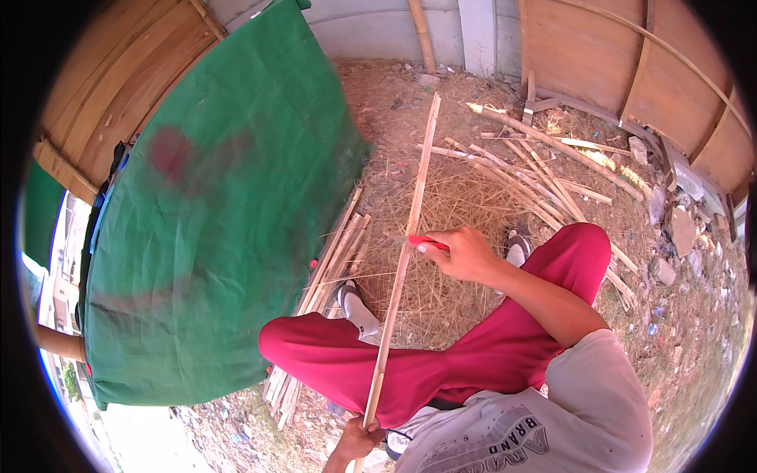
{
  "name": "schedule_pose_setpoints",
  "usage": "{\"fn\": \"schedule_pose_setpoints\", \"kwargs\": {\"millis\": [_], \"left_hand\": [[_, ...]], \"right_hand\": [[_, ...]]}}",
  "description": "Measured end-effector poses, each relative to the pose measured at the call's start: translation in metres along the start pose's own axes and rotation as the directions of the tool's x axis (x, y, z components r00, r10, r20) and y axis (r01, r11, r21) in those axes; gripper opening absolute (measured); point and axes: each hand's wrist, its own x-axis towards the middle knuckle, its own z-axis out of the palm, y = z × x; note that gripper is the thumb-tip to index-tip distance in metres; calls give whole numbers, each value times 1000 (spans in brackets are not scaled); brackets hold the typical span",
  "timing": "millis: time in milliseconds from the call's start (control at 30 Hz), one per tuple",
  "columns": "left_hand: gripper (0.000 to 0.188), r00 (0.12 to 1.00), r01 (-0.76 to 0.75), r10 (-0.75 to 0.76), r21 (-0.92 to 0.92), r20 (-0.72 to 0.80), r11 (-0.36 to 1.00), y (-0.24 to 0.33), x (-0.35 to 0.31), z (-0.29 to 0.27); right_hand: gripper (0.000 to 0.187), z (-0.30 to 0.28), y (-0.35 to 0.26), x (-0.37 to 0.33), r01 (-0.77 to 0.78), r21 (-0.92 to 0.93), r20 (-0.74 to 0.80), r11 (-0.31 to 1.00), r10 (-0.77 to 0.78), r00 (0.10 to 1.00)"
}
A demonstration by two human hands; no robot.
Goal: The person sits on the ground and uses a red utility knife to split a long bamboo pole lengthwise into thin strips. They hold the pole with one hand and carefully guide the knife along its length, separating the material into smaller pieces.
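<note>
Across our red trousers (497,339), one long pale strip (393,303) slants from beside our left hip toward the far edge of the ground (371,94). Our left hand (361,438) has its fingers closed round the near end, likely so the strip cannot slip or turn; the left thigh beneath perhaps props it. Our right hand (461,254) has its fingers wrapped round a red tool (428,242), held at the strip's middle; blur hides whether its tip touches. Our right arm reaches forward, elbow bent, back of the hand up; our left forearm sits low, mostly out of view. Shavings (430,307) lie between our shoes (360,311).
</note>
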Motion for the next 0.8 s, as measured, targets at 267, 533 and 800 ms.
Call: {"fn": "schedule_pose_setpoints", "kwargs": {"millis": [267, 533, 800], "left_hand": [[40, 998, -46, 49, -81, 26, 996, 73, 56, 10], [48, 979, -21, 110, -449, 173, 893, 135, 116, 18], [48, 968, 4, 113, -460, 226, 888, 143, 137, 24]], "right_hand": [[36, 2, -22, -5, 37, -17, 7, 999, -37, 999], [41, 26, -23, -15, 133, -68, 104, 989, -125, 987], [40, 33, -11, -14, 99, -104, 67, 990, -93, 993]]}}
